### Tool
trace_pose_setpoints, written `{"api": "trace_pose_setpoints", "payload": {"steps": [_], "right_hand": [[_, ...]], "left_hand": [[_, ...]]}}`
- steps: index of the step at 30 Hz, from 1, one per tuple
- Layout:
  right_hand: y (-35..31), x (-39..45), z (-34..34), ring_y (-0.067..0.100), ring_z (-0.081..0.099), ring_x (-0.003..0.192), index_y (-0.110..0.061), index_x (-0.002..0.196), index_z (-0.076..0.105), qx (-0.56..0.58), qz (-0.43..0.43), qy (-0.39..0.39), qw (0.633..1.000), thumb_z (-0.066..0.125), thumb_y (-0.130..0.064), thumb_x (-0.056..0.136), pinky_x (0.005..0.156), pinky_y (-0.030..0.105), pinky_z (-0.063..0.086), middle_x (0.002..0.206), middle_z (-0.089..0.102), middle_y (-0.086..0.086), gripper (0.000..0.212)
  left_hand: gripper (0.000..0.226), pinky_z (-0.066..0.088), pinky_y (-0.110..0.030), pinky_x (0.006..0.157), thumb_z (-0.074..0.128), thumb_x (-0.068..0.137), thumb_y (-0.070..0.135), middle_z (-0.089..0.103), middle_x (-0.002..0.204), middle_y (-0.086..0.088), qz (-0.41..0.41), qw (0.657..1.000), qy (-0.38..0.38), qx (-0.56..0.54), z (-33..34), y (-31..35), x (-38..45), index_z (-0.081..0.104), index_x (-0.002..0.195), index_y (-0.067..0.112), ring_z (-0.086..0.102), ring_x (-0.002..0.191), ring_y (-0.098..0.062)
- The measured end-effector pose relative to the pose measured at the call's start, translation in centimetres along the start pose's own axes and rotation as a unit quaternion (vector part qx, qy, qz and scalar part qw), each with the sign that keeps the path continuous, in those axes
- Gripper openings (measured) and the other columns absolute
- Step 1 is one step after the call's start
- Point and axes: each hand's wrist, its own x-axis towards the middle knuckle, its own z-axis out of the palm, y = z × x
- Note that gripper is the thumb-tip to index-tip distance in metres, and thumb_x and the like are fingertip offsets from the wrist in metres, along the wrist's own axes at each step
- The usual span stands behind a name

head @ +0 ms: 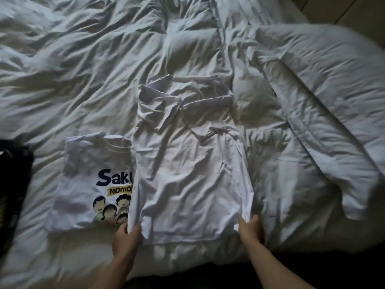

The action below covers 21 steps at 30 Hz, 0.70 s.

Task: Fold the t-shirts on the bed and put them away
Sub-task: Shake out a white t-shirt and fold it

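White shirt (187,163): centre of bed (62,69), sleeves folded in, collar far. Left hand (127,236) pinches its near left hem corner; right hand (250,228) pinches the near right. Printed shirt (87,184): folded, just left, edge overlapped. Duvet (323,90): bunched right. Open sheet far and left.

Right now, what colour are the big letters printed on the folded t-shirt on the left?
Dark navy blue on the folded t-shirt, white fabric; seen in the head view.
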Motion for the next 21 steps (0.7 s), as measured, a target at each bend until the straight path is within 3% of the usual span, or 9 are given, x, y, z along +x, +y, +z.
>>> {"api": "trace_pose_setpoints", "payload": {"steps": [2,4,7,11,15,17,18,21], "right_hand": [[0.3,0.1,0.0,0.040,0.054,0.122,0.001,0.128,0.050,-0.028,0.033,0.010,0.999,0.069,-0.026,0.090,0.099,0.042,0.042,0.132,0.056,0.024,0.050],[0.5,0.4,-0.1,0.042,0.048,0.127,0.005,0.130,0.046,-0.054,0.062,-0.010,0.997,0.073,-0.021,0.087,0.104,0.042,0.039,0.136,0.051,0.028,0.057],[-0.2,0.6,0.2,0.043,0.036,0.134,0.005,0.138,0.028,-0.106,0.068,-0.015,0.992,0.077,-0.024,0.081,0.111,0.044,0.031,0.143,0.040,0.029,0.080],[-5.1,0.5,-0.4,0.034,0.038,0.127,-0.015,0.133,0.041,-0.304,-0.081,0.107,0.943,0.063,-0.045,0.083,0.106,0.043,0.031,0.138,0.039,0.014,0.062],[-13.6,1.8,0.0,0.030,0.044,0.125,-0.016,0.131,0.046,-0.286,-0.264,0.039,0.920,0.053,-0.039,0.092,0.102,0.039,0.037,0.138,0.044,0.010,0.046],[-17.7,2.7,0.9,0.030,0.046,0.123,-0.014,0.131,0.046,-0.264,-0.318,-0.011,0.911,0.052,-0.036,0.095,0.099,0.039,0.039,0.136,0.046,0.011,0.042],[-19.9,3.3,1.6,0.030,0.047,0.123,-0.013,0.131,0.046,-0.251,-0.339,-0.030,0.906,0.051,-0.035,0.095,0.099,0.039,0.040,0.136,0.047,0.011,0.042],[-24.8,4.5,3.4,0.031,0.051,0.120,-0.013,0.129,0.048,-0.228,-0.374,-0.077,0.896,0.052,-0.036,0.096,0.094,0.037,0.044,0.136,0.048,0.010,0.040]], "left_hand": [[0.040,0.054,-0.043,0.070,0.063,0.064,0.049,0.068,0.068,-0.014,-0.016,0.998,0.017,0.057,-0.5,-0.1,-0.3,0.068,0.075,0.011,0.065,0.070,-0.036],[0.041,0.055,-0.039,0.075,0.065,0.080,0.051,0.070,0.069,-0.014,-0.040,0.992,0.004,0.122,-1.3,-0.4,-0.6,0.069,0.074,0.011,0.068,0.073,-0.034],[0.056,0.058,-0.035,0.075,0.057,0.081,0.061,0.073,0.075,-0.015,-0.051,0.965,-0.097,0.239,-2.4,-0.7,-0.1,0.071,0.087,0.007,0.072,0.073,-0.029],[0.043,0.060,-0.035,0.071,0.069,0.087,0.044,0.074,0.087,-0.018,-0.066,0.909,-0.203,0.357,-1.8,2.5,0.6,0.069,0.104,0.004,0.074,0.081,-0.030],[0.038,0.052,-0.026,0.051,0.064,0.094,0.040,0.067,0.059,-0.006,-0.114,0.857,-0.309,0.395,0.8,10.7,0.7,0.062,0.083,0.003,0.063,0.048,-0.016],[0.049,0.049,-0.021,0.047,0.058,0.096,0.044,0.063,0.049,-0.001,-0.065,0.849,-0.329,0.409,3.0,15.2,1.2,0.064,0.067,0.005,0.058,0.040,-0.012],[0.050,0.051,-0.021,0.048,0.058,0.096,0.044,0.062,0.046,0.000,-0.013,0.861,-0.313,0.401,4.4,17.3,2.0,0.065,0.064,0.007,0.058,0.039,-0.011],[0.042,0.057,-0.027,0.064,0.059,0.094,0.046,0.068,0.056,0.002,0.141,0.901,-0.188,0.366,7.7,21.8,4.5,0.068,0.068,0.015,0.066,0.051,-0.011]]}}
